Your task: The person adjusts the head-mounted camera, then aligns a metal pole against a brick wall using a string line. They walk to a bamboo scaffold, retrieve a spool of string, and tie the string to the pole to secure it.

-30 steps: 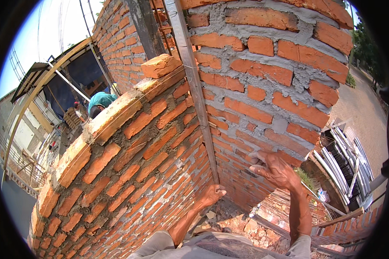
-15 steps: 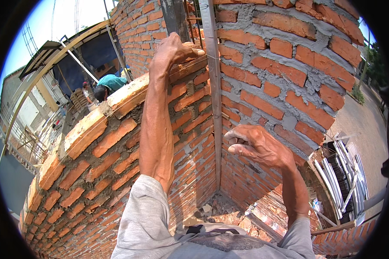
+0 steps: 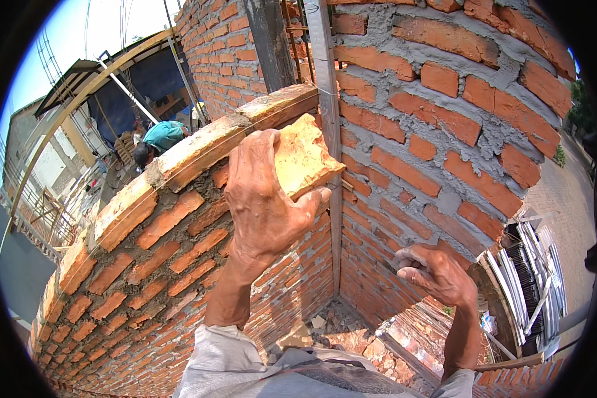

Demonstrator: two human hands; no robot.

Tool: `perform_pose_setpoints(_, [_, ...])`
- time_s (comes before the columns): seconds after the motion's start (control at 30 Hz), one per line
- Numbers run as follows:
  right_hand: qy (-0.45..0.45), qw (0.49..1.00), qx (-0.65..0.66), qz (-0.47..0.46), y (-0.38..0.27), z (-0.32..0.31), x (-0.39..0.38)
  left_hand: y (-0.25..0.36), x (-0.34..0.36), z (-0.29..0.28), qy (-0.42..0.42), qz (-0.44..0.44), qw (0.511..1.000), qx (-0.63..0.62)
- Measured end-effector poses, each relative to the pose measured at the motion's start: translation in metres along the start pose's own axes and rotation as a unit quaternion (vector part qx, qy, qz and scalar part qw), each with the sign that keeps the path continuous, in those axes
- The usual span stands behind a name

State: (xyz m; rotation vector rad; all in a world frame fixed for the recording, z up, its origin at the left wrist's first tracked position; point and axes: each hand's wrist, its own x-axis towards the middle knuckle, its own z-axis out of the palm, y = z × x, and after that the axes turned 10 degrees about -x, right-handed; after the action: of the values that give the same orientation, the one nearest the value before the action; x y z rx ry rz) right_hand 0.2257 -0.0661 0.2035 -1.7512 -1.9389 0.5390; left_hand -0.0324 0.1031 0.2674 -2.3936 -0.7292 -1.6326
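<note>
My left hand [image 3: 262, 199] grips a broken piece of brick [image 3: 305, 158], yellowish on its rough face, with the thumb along its lower edge. The piece is in front of the top of the left brick wall [image 3: 149, 268], just below the top course of bricks [image 3: 202, 149]. Lower and to the right, my right hand [image 3: 441, 275] hangs in front of the right-hand brick wall [image 3: 438, 176]. Its fingers are curled in towards the thumb, and nothing shows between them. A thin string line runs along the top course.
An upright metal post [image 3: 330, 132] stands in the corner between the walls. Rubble [image 3: 341, 331] lies at the foot of the corner. White metal lengths [image 3: 524, 278] are stacked at the right. Beyond the left wall a person in a teal shirt [image 3: 162, 137] bends down.
My left hand has come off the wall top towards me, and the brick piece now shows in its grip. My right hand has moved down and to the right, fingers still curled.
</note>
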Motion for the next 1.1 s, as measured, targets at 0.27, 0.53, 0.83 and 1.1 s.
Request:
perform_pose_setpoints(0.27, [0.070,0.992,-0.081,-0.070,-0.040,-0.040,0.046,-0.040,-0.361,0.051,-0.492,-0.461,0.737,0.044])
perform_pose_setpoints(0.53, [0.277,0.879,-0.335,-0.197,-0.119,-0.092,0.180,-0.042,-0.616,-0.048,-0.624,-0.612,0.442,0.202])
perform_pose_setpoints(0.83, [0.239,0.631,-0.692,-0.256,-0.151,-0.079,0.353,-0.009,-0.662,-0.069,-0.518,-0.706,0.454,0.165])
perform_pose_setpoints(1.1, [0.144,0.773,-0.609,-0.107,-0.144,-0.074,0.381,-0.007,-0.664,-0.056,-0.509,-0.721,0.443,0.158])
